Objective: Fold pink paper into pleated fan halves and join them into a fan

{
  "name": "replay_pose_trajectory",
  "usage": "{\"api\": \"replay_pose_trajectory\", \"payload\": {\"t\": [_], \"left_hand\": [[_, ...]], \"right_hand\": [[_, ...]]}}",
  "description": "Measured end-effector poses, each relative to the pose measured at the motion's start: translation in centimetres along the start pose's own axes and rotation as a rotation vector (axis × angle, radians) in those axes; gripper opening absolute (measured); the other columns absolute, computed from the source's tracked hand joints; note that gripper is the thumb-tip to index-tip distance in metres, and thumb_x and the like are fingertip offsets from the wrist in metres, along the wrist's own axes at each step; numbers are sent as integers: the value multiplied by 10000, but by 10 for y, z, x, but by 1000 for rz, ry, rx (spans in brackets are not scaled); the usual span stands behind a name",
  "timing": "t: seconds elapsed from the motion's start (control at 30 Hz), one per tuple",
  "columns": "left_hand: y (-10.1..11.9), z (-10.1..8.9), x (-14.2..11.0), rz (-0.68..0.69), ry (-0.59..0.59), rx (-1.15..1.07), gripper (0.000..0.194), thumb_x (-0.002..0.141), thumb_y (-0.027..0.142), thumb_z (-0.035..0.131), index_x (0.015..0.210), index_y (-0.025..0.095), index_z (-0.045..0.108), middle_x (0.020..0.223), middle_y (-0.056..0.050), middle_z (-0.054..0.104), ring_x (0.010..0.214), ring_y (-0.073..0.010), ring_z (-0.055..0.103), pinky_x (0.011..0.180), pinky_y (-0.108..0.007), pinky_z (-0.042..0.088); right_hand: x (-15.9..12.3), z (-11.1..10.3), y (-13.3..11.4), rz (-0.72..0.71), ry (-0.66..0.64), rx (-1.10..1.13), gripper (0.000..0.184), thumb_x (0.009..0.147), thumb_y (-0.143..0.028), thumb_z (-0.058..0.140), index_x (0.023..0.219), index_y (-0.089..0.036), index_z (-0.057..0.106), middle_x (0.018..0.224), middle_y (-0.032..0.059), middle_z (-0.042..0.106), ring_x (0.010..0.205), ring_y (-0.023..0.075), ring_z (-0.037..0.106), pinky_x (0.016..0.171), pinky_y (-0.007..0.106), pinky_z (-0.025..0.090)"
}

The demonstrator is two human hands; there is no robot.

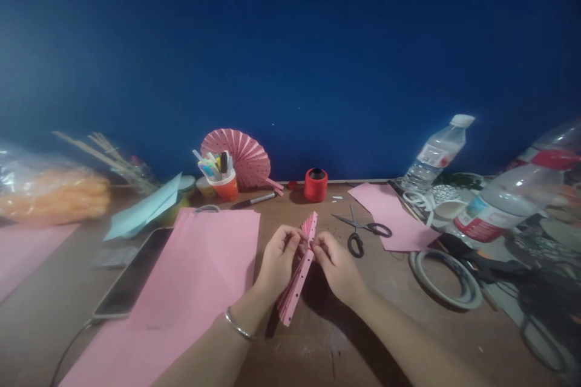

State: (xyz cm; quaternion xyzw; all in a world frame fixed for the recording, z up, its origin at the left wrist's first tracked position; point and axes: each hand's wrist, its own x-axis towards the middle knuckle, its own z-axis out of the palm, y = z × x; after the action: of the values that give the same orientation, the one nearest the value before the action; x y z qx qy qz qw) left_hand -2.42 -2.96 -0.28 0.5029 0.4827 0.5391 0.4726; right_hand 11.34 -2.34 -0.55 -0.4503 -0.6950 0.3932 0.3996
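Between my two hands is a pleated pink paper fan [297,284] with dark dots along its edge, folded narrow and pinched in at its middle. My left hand [282,257] grips it from the left, fingers closed at the pinched middle. From the right, my right hand [338,266] closes its thumb and fingertips on the same spot. Whether a thread runs between the fingertips, I cannot tell. Black-handled scissors [356,228] lie with blades apart, right of my right hand. A red thread spool [316,185] stands beyond the hands.
Pink paper sheets [204,272] and a tablet [136,278] lie at left. Behind them are a cup of pens [223,184] and a spread pink fan [240,154]. Tape rolls [447,281], a pink sheet [393,217] and plastic bottles [438,154] crowd the right.
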Motion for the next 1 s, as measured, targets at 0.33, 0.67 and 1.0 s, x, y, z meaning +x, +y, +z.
{"api": "replay_pose_trajectory", "payload": {"t": [0.33,0.67,1.0], "left_hand": [[0,4,-3,-46,31,-108,151,804,309,460,741,172,460,660,24,530,528,-69,469,513,-182,376],[0,6,-5,-17,14,-176,156,792,298,497,714,170,454,609,39,478,541,-67,443,532,-179,360],[1,7,-7,-27,-26,-226,153,782,291,511,717,176,434,602,44,459,521,-64,406,510,-179,336]], "right_hand": [[-1,1,3,42,-28,242,57,763,-161,401,791,-198,434,646,-40,480,582,109,465,570,222,350],[-3,-1,-5,31,-30,133,42,731,-184,450,695,-194,432,535,-61,404,461,78,373,443,184,283],[-5,-2,-4,1,-64,132,82,725,-190,467,651,-189,431,493,-68,362,415,60,311,405,179,242]]}}
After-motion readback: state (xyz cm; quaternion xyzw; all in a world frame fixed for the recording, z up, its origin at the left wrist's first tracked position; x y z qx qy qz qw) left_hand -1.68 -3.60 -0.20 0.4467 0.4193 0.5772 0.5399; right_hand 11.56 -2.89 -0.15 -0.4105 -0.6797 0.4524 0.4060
